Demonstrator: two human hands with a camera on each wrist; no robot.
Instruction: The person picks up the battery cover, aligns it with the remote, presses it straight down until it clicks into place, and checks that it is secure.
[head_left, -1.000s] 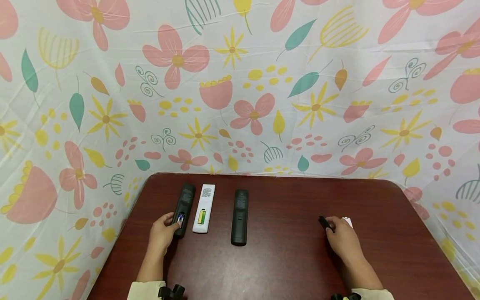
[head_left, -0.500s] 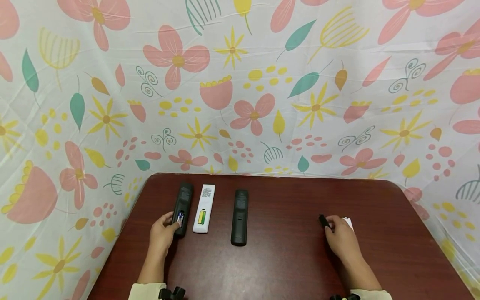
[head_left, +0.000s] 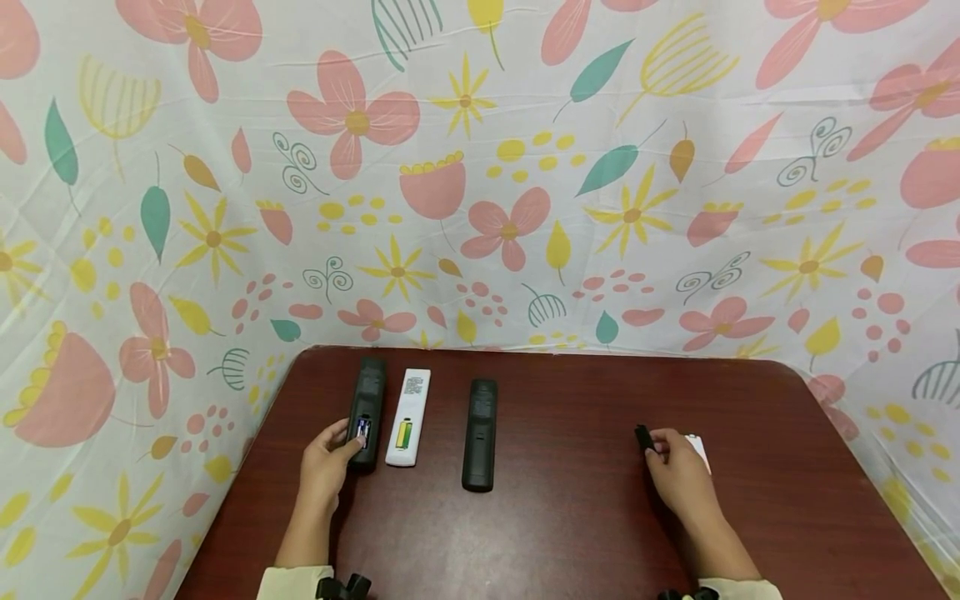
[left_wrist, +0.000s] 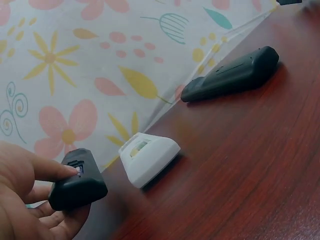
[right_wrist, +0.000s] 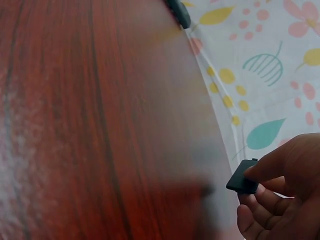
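My left hand [head_left: 322,475] grips a black remote control [head_left: 370,385] at the table's left side, its back facing up. Batteries [head_left: 363,427] show in its uncovered compartment, and the thumb presses at that spot. In the left wrist view, fingers [left_wrist: 47,222] support the remote [left_wrist: 77,195] from below. On the right, my right hand [head_left: 686,483] pinches a small black battery cover [head_left: 642,437] between thumb and fingers; the right wrist view shows the cover [right_wrist: 241,179] held above the table. Partly hidden behind this hand lies a white object [head_left: 699,452], its kind unclear.
A white remote control [head_left: 408,417] with a battery picture lies just right of the held remote. Farther right lies another black remote control [head_left: 479,433], back up, its cover on. The dark red table [head_left: 555,517] ends at a flower-patterned cloth [head_left: 525,317] behind and at the sides.
The held remote has shifted slightly away from me, and more of its batteries shows beside the left thumb. My right hand has drifted slightly left with the battery cover.
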